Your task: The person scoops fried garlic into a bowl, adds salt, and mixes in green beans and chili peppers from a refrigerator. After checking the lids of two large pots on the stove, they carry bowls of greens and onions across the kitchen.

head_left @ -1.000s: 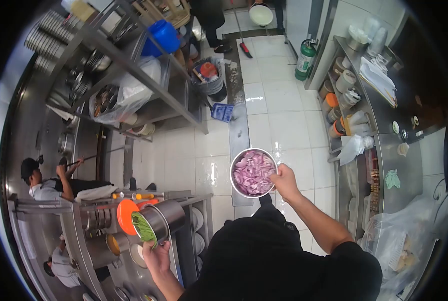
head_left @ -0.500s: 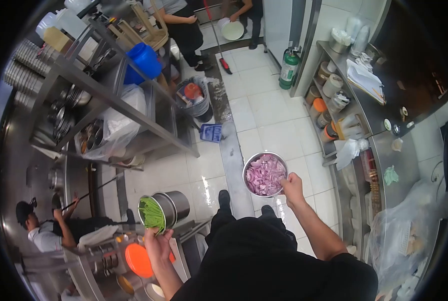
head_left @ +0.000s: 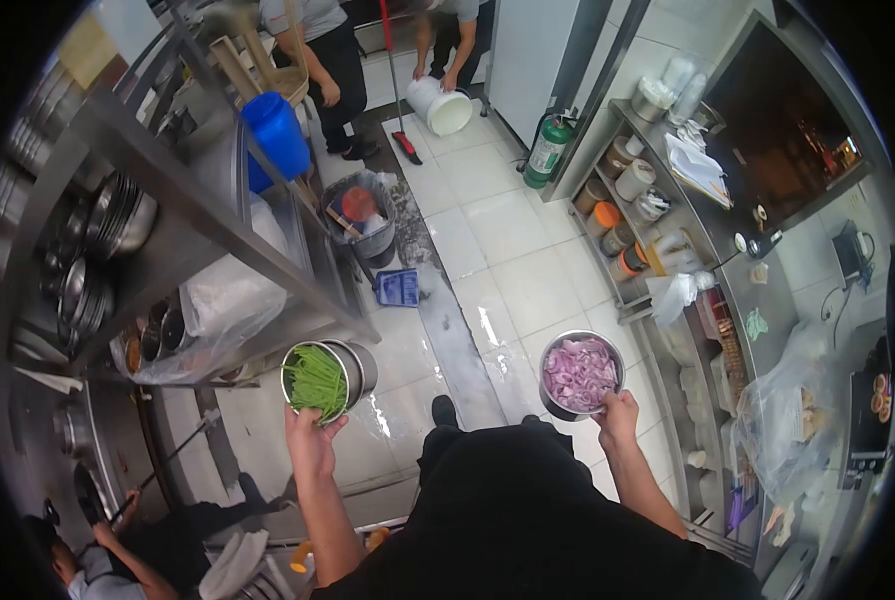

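Note:
My left hand (head_left: 312,440) is closed on the near rim of a steel container (head_left: 364,367) on the left. Long cut green vegetables (head_left: 314,378) fill its top; they look like green beans or scallions. The container seems to be two nested metal pots. On the right, my right hand (head_left: 618,415) grips the rim of a round steel bowl (head_left: 559,410) by its near right edge. Sliced red onion (head_left: 579,372) fills this bowl. Both vessels are held up above the floor, apart from each other. My fingers on the far sides of the rims are partly hidden.
Left stands a steel rack (head_left: 182,215) with bowls. Ahead are a trash bin (head_left: 375,243), a blue dustpan (head_left: 397,288) and wet white tiles (head_left: 512,265). At the back a person tilts a white bucket (head_left: 439,108); another stands nearby. Right are a fire extinguisher (head_left: 548,150) and shelves.
My view has moved forward along the floor. Both vessels remain in my hands; the onion bowl sits further right and the green vegetables' container higher. The person at the back has tipped the bucket sideways.

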A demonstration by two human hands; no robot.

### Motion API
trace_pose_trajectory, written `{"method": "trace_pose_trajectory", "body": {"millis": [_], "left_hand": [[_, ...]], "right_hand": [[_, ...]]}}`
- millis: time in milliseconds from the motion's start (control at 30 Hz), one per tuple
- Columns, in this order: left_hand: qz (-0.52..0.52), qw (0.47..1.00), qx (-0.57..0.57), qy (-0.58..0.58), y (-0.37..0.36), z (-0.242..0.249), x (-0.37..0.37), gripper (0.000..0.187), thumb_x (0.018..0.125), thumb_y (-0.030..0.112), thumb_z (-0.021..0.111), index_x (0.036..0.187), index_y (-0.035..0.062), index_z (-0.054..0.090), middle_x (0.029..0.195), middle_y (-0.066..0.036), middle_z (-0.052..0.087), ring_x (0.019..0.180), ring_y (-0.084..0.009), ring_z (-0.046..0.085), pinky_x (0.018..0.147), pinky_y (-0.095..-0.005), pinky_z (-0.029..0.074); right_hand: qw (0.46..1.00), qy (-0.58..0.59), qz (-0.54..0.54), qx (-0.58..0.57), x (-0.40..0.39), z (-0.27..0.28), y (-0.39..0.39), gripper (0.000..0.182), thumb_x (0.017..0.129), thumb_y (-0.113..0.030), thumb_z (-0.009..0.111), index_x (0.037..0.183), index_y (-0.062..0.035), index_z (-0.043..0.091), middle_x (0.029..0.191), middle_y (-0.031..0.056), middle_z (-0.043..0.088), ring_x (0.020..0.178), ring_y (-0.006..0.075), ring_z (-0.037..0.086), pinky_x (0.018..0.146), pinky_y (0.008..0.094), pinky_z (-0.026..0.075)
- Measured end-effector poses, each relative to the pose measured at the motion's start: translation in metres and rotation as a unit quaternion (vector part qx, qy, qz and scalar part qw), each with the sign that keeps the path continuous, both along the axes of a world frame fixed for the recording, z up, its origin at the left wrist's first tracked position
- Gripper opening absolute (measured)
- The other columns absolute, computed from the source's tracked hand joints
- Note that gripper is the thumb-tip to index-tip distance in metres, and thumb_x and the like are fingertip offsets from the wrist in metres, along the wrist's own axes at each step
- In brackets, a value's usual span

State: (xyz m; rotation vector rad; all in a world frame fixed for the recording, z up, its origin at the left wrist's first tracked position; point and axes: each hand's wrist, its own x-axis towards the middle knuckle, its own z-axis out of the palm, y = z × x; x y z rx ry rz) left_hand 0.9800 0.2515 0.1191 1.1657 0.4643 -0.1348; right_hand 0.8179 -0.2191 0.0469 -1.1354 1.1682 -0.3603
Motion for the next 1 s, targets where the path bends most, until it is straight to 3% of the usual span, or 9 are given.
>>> {"method": "trace_pose_trajectory", "body": {"millis": [133, 233, 267, 567, 667, 1000], "left_hand": [[-0.046, 0.999, 0.018, -0.005, 0.02, 0.013, 0.033, 0.053, 0.082, 0.01, 0.055, 0.134, 0.0093, 0.047, 0.118, -0.01, 0.063, 0.095, -0.0253, 0.068, 0.07, -0.0383, 0.059], [-0.108, 0.994, 0.026, -0.016, 0.026, 0.026, 0.06, 0.052, 0.082, 0.009, 0.056, 0.133, 0.0089, 0.047, 0.116, -0.01, 0.064, 0.094, -0.0252, 0.068, 0.068, -0.0377, 0.06], [-0.129, 0.991, 0.028, -0.017, 0.026, 0.03, 0.067, 0.052, 0.082, 0.009, 0.056, 0.133, 0.0087, 0.047, 0.115, -0.01, 0.064, 0.093, -0.0251, 0.068, 0.068, -0.0374, 0.061], [-0.275, 0.961, 0.014, -0.04, -0.016, 0.061, 0.116, 0.047, 0.086, 0.006, 0.053, 0.132, 0.0056, 0.05, 0.114, -0.01, 0.065, 0.092, -0.0217, 0.068, 0.066, -0.0373, 0.063], [-0.313, 0.948, -0.001, -0.052, -0.035, 0.059, 0.13, 0.056, 0.083, 0.005, 0.054, 0.138, 0.0085, 0.045, 0.117, -0.011, 0.065, 0.094, -0.0238, 0.07, 0.068, -0.0373, 0.063], [-0.332, 0.941, -0.045, -0.033, -0.041, 0.039, 0.134, 0.054, 0.084, 0.003, 0.054, 0.137, 0.0061, 0.043, 0.119, -0.014, 0.064, 0.095, -0.0262, 0.07, 0.07, -0.0394, 0.063]], "right_hand": [[0.994, -0.023, -0.105, 0.019, -0.01, -0.005, 0.029, 0.015, 0.082, -0.004, 0.058, 0.08, -0.0147, 0.047, 0.069, -0.0008, 0.05, 0.058, 0.0122, 0.05, 0.053, 0.0296, 0.046], [0.986, -0.026, -0.164, 0.018, -0.017, -0.01, 0.046, 0.015, 0.082, -0.005, 0.058, 0.078, -0.0147, 0.047, 0.069, -0.0008, 0.05, 0.059, 0.0126, 0.05, 0.054, 0.0301, 0.047], [0.985, -0.026, -0.167, 0.023, -0.025, -0.021, 0.044, 0.016, 0.086, -0.007, 0.06, 0.082, -0.0133, 0.047, 0.072, -0.0004, 0.053, 0.062, 0.0123, 0.054, 0.055, 0.0306, 0.052], [0.958, -0.046, -0.284, 0.0, -0.049, -0.046, 0.064, 0.018, 0.087, -0.007, 0.062, 0.082, -0.0137, 0.046, 0.072, -0.0001, 0.052, 0.062, 0.0126, 0.054, 0.053, 0.0294, 0.051], [0.952, -0.038, -0.304, 0.0, -0.056, -0.047, 0.06, 0.017, 0.087, -0.007, 0.062, 0.083, -0.0127, 0.047, 0.074, 0.0008, 0.053, 0.063, 0.0132, 0.055, 0.054, 0.0296, 0.051], [0.93, -0.078, -0.359, -0.007, -0.059, -0.051, 0.064, 0.013, 0.087, -0.007, 0.061, 0.086, -0.0105, 0.048, 0.076, 0.0027, 0.056, 0.063, 0.0139, 0.055, 0.06, 0.0319, 0.049]]}}
